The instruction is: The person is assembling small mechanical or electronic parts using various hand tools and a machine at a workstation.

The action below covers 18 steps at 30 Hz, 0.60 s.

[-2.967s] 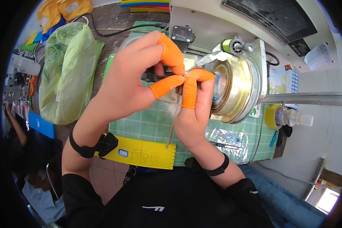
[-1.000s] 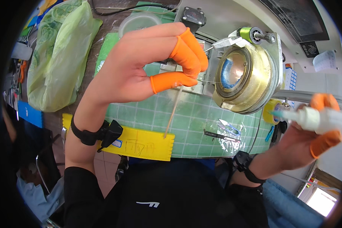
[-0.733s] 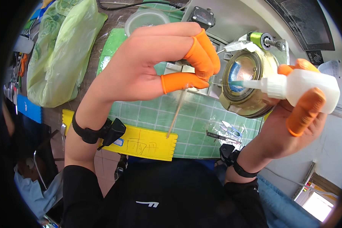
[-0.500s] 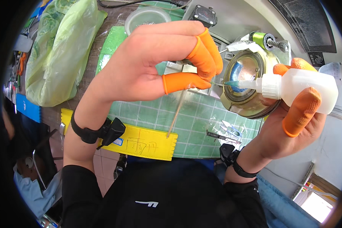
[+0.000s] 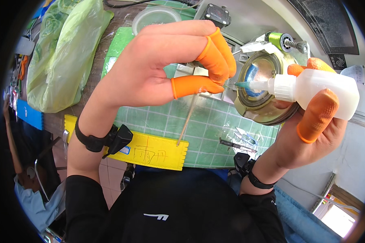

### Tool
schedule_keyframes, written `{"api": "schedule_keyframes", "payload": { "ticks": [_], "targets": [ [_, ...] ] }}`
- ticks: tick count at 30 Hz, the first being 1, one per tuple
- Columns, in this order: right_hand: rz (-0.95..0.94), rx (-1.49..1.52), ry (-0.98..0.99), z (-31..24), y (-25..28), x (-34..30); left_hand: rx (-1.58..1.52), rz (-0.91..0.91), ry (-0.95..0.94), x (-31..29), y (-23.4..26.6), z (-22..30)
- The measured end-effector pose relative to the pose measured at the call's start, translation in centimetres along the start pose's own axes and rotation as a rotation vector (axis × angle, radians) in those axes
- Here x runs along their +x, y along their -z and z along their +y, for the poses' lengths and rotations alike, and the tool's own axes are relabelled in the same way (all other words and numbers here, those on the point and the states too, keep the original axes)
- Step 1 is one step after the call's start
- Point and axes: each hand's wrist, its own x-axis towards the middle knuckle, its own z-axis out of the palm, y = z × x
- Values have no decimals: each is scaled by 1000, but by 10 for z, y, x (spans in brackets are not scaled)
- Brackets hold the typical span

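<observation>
Orange finger cots cover the tips of several fingers on both hands. My left hand (image 5: 162,65) is closed in a pinch over the workbench; whatever lies between its fingertips is too fine to make out. My right hand (image 5: 312,125) grips a translucent white squeeze bottle (image 5: 328,91), tilted on its side with pale liquid inside. Its teal dispensing tip (image 5: 244,85) points left, close to the left fingertips; whether they touch, I cannot tell. Behind the tip sits a round brass-coloured metal housing (image 5: 267,115) with a glass-like centre. A thin wooden stick (image 5: 186,121) lies below my left hand.
A green gridded cutting mat (image 5: 158,121) covers the bench, with a yellow notched board (image 5: 162,156) along its front edge. Small snips (image 5: 246,137) and a dark slim tool (image 5: 231,143) lie near my right wrist. A green thread spool (image 5: 276,39) and a plastic bag (image 5: 69,60) stand farther back.
The bottle and its tip have shifted slightly left with my right hand, nearer the left fingertips. My left hand has hardly moved.
</observation>
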Motion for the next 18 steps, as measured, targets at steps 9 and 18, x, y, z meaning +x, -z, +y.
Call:
{"api": "schedule_keyframes", "payload": {
  "ticks": [9, 18],
  "targets": [
    [-20, -116, -8, -7, -4, 4, -8, 6, 10, -2, -1, -1],
    [-412, 237, -69, -25, 38, -31, 40, 5, 48, 4, -6, 6]
  ]
}}
